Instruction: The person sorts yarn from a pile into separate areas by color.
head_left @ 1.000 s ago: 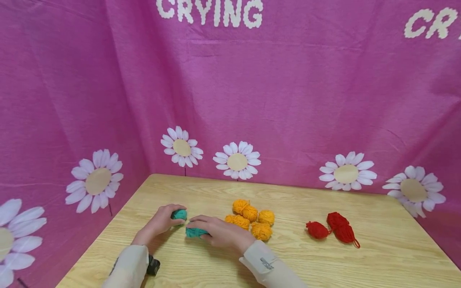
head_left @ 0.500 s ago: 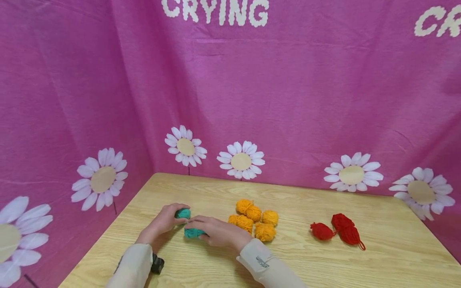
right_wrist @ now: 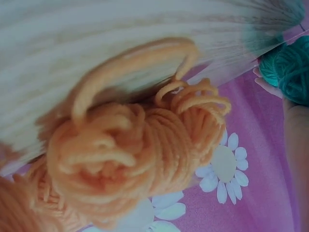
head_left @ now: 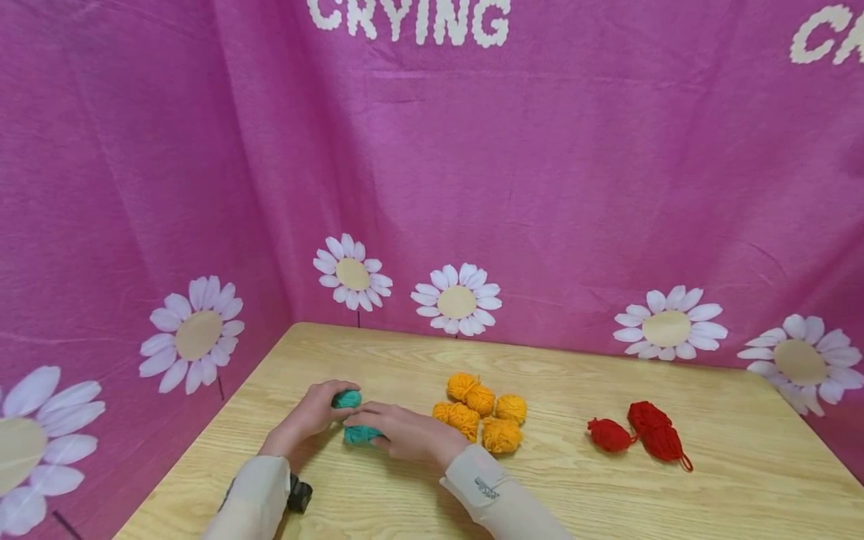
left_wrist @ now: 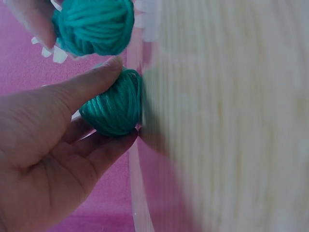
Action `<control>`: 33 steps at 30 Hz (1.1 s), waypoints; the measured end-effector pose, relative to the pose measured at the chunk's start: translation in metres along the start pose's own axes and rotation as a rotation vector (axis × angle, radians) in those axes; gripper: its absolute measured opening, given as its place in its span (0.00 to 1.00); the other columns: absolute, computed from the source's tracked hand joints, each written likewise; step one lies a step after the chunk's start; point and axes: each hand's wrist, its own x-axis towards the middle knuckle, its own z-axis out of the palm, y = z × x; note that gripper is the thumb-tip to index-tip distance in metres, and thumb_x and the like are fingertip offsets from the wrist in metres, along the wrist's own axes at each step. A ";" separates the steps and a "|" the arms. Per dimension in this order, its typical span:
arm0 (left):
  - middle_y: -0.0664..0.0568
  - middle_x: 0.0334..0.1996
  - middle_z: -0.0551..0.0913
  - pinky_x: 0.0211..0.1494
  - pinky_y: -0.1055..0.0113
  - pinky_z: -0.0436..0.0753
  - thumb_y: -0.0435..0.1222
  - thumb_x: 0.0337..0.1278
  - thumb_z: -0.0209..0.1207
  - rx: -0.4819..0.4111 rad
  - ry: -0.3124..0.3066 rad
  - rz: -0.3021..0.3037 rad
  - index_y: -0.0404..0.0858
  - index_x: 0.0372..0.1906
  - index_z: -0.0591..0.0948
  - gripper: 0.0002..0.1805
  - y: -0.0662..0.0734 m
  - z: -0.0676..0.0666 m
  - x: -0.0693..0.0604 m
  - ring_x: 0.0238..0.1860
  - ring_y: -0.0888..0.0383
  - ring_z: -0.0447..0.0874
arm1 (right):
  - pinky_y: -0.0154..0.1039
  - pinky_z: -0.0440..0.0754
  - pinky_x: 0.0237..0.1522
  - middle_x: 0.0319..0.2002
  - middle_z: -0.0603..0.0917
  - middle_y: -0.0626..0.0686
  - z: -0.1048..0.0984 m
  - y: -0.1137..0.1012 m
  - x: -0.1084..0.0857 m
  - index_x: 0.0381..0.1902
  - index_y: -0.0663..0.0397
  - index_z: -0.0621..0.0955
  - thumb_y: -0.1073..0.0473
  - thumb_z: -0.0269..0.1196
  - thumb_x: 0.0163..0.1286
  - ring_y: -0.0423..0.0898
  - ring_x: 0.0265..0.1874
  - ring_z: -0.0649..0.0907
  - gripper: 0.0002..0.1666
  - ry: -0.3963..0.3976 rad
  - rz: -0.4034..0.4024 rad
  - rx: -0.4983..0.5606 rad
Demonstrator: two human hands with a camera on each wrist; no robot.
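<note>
In the head view my left hand [head_left: 312, 411] grips a teal-green yarn ball [head_left: 347, 399] on the left part of the wooden table. The left wrist view shows its thumb and fingers [left_wrist: 118, 150] on either side of this ball [left_wrist: 116, 106], low at the tabletop. My right hand [head_left: 412, 433] holds a second teal-green yarn ball [head_left: 360, 436] just nearer than the first. That second ball [left_wrist: 96, 26] appears at the top of the left wrist view. Whether the two balls touch is unclear. My right fingers partly cover the space between them.
Several orange yarn balls [head_left: 481, 401] sit grouped beyond and right of my right hand. An orange ball [right_wrist: 111, 159] fills much of the right wrist view. Red yarn balls [head_left: 658, 431] lie farther right. A pink cloth [head_left: 432, 165] with printed daisies hangs behind the table [head_left: 580, 487].
My right hand has moved a little left with its green yarn ball, closer to the other green one. The left hand keeps its place. The head view has shifted slightly.
</note>
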 end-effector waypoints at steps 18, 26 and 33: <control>0.35 0.53 0.82 0.56 0.47 0.80 0.32 0.55 0.66 -0.023 -0.022 -0.020 0.31 0.55 0.80 0.21 0.001 0.000 0.000 0.52 0.41 0.81 | 0.34 0.70 0.69 0.68 0.72 0.50 0.006 0.002 0.003 0.68 0.49 0.70 0.66 0.57 0.72 0.44 0.68 0.72 0.27 -0.057 0.013 -0.029; 0.35 0.51 0.83 0.55 0.47 0.81 0.30 0.54 0.67 -0.008 -0.012 -0.015 0.30 0.54 0.81 0.21 0.004 0.002 0.001 0.52 0.41 0.82 | 0.35 0.70 0.69 0.68 0.72 0.48 0.007 0.002 0.003 0.69 0.47 0.68 0.64 0.57 0.72 0.44 0.68 0.72 0.28 -0.064 0.039 -0.020; 0.36 0.52 0.83 0.57 0.47 0.80 0.30 0.54 0.67 0.001 -0.006 -0.018 0.31 0.55 0.81 0.21 0.003 0.003 0.001 0.53 0.41 0.81 | 0.36 0.71 0.69 0.69 0.71 0.48 0.007 0.004 0.003 0.70 0.46 0.68 0.63 0.57 0.73 0.44 0.68 0.71 0.28 -0.073 0.051 -0.025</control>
